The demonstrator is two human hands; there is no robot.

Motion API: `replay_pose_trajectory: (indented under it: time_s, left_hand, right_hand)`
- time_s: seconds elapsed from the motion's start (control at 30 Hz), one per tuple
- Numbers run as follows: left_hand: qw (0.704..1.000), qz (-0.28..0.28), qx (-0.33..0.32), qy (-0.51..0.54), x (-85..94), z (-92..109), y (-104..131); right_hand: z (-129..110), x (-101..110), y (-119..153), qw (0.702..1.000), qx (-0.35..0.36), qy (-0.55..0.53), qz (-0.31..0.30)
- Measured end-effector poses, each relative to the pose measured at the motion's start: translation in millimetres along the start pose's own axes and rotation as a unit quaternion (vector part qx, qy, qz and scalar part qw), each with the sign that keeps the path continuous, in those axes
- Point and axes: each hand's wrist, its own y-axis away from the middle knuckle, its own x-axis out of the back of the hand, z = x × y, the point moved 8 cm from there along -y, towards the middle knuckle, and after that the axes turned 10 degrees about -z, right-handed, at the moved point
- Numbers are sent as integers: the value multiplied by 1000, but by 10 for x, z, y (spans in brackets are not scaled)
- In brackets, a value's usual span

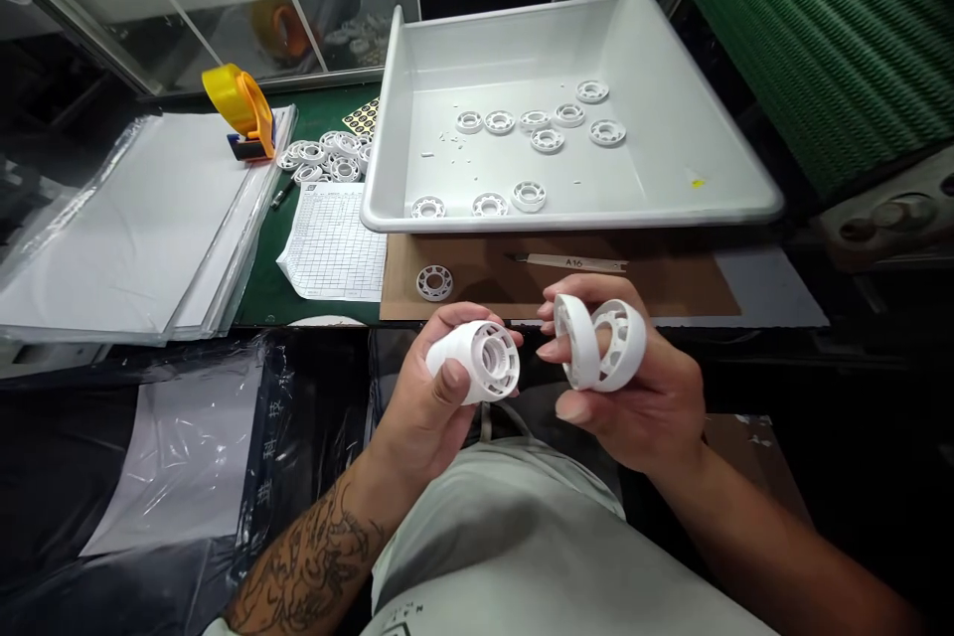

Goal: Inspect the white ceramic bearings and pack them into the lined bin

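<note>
The left hand [424, 407] is closing around a stack [456, 358], whose long axis is running nine to three o'clock, its open end facing three, toward the right hand [656, 393]. That hand is holding two rings [583, 338], which are touching low and spreading apart at the top, a finger passing through. Open room is separating stack and rings. At twelve o'clock, the cardboard [671, 296] edge, then the tray [566, 223] rim, are running crosswise; a loose ring [424, 288] is lying at eleven from the stack.

White rings [547, 140], yellow tape [224, 91], green ribbed belt [820, 50], black-gridded white sheet [332, 238].
</note>
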Motion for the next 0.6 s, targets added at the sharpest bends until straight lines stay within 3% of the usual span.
replay_pose_trajectory:
  time_s: [0.23, 0.43, 0.6]
  left_hand:
    - [999, -14, -36, -9, -31, 17, -9]
    - [998, -26, -53, -3, -38, 28, -3]
    - [997, -24, -64, -27, -28, 26, -19]
  right_hand:
    - [-71, -103, 0, 996, 52, 57, -44]
    - [-82, -37, 28, 995, 66, 73, -11]
    - [-56, -136, 19, 995, 64, 73, -33]
